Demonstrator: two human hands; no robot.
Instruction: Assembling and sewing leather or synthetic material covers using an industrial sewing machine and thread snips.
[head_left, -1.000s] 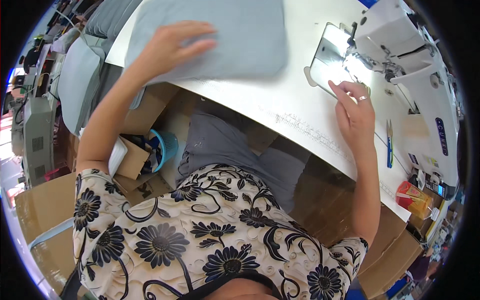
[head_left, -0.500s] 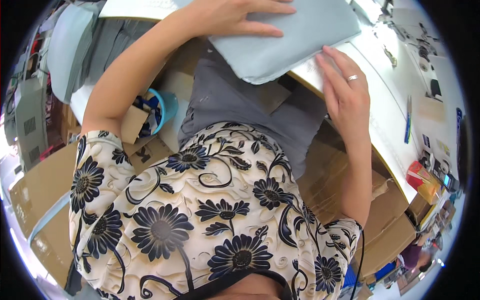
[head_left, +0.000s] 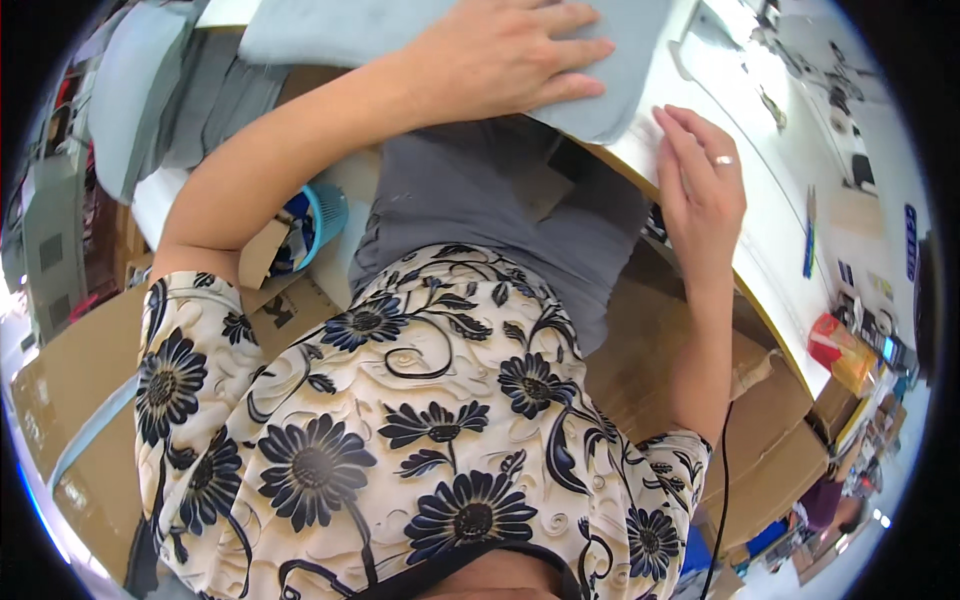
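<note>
A light grey-blue, cloth-like sheet (head_left: 632, 75) with a rounded corner lies on the white table (head_left: 775, 240) at the top of the view. Its near edge hangs slightly over the table's edge above my lap. My left hand (head_left: 515, 60) rests flat on it, fingers spread. To the right of the sheet's corner, my right hand (head_left: 702, 175) is over the table edge, apart from the sheet. Its fingers are stretched out with nothing between them, and one wears a ring.
Stacked grey-blue pieces (head_left: 140, 100) stand at the left. A blue bin (head_left: 328, 225) sits below the table, near cardboard boxes (head_left: 85, 370). Blue-handled snips (head_left: 809, 240) and a red and yellow packet (head_left: 840, 350) lie on the right of the table.
The sheet has turned and shifted left, away from my right hand, which touched its edge before. My left hand has moved slightly right and nearer to me.
</note>
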